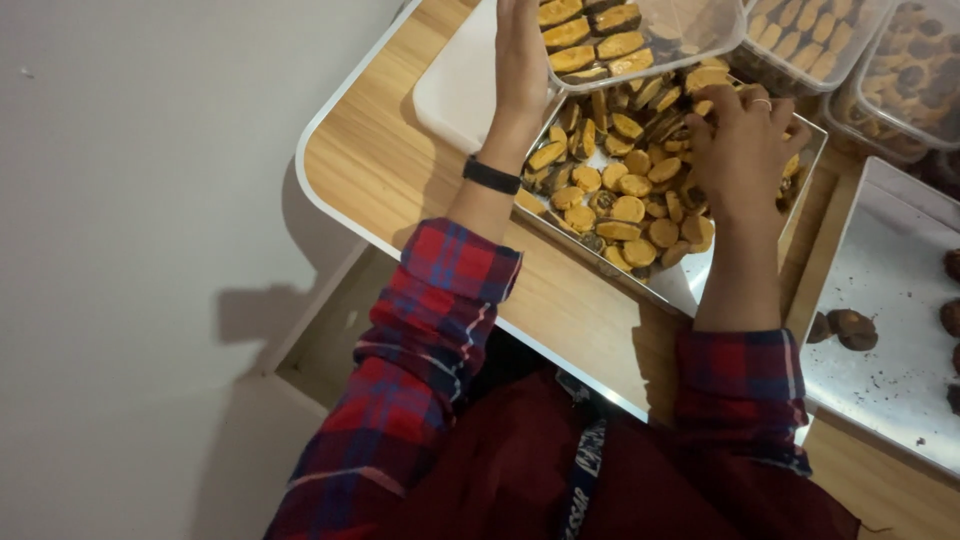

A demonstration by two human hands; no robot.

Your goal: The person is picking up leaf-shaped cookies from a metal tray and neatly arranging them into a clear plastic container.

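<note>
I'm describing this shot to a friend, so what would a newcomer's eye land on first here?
First, the metal tray heaped with golden, dark-edged cookies at the centre of the wooden table, with the right hand reaching into them. Next, the left hand resting against a clear plastic container of neatly rowed cookies at the top.

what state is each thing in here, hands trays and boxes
left hand: flat against the side of the clear box
right hand: fingers curled down among the cookies
clear box: open, partly filled with rows of cookies
cookie tray: heaped with loose cookies
side tray: mostly bare, a few dark pieces
</note>
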